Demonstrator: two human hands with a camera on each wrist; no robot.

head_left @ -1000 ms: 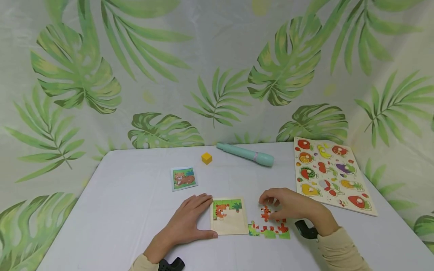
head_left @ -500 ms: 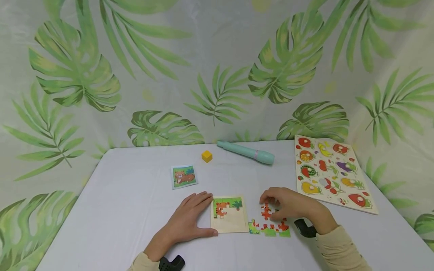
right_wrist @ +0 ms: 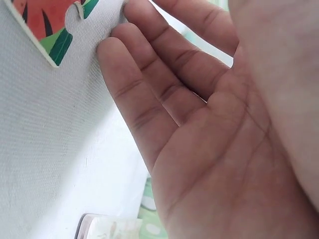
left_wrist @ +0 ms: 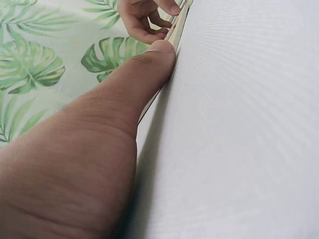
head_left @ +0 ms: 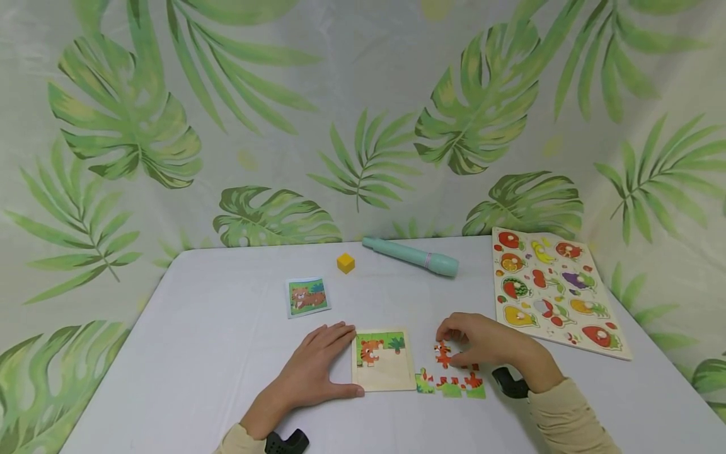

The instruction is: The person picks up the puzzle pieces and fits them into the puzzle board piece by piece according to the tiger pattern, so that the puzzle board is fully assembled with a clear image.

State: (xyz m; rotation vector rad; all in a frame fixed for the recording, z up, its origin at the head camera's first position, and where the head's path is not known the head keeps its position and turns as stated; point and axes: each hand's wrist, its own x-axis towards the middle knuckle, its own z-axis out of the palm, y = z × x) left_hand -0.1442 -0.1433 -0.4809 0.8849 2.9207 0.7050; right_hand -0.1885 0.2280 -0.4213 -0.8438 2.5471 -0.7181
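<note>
My left hand (head_left: 317, 367) lies along the left side of a square wooden puzzle board (head_left: 387, 377), fingers stretched to its upper left corner and thumb at its lower left corner. A tiger's head and some greenery fill the board's upper part; bare wood shows below. To the right of the board, my right hand (head_left: 482, 343) pinches an orange puzzle piece (head_left: 442, 354) between thumb and index finger, low over the table. Its other fingers fan out loosely in the right wrist view. Several loose pieces (head_left: 452, 389) lie under and in front of this hand, some partly hidden.
A small tiger picture card (head_left: 308, 297) lies behind my left hand. Farther back are a yellow cube (head_left: 345, 263) and a mint-green tapered stick (head_left: 411, 255). On the right rests a fruit peg puzzle board (head_left: 553, 290). A leaf-patterned cloth (head_left: 363, 126) hangs behind the table.
The orange piece has turned and shifted slightly left at my right fingertips. My right hand has barely moved, and my left hand stays on the board's edge.
</note>
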